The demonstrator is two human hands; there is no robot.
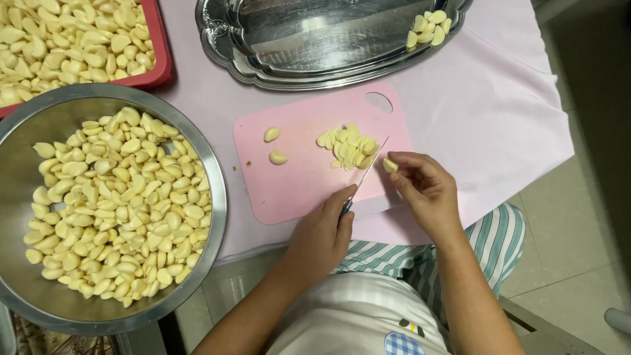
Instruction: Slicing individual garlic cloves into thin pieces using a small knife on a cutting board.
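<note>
My left hand (322, 233) grips the handle of a small knife (369, 165) whose blade points up across a pink cutting board (296, 184). My right hand (424, 187) pinches a peeled garlic clove (390, 164) at the board's right edge, beside the blade tip. A pile of cut garlic pieces (348, 146) lies on the board just left of the blade. Two whole cloves (272, 134) (278, 157) lie apart near the board's middle.
A large steel bowl (26, 197) full of peeled cloves stands at the left. Behind it is a red tray (161, 62) of cloves. A silver platter (315, 39) at the back holds a few cloves (428, 27). A pink cloth (499, 112) covers the table.
</note>
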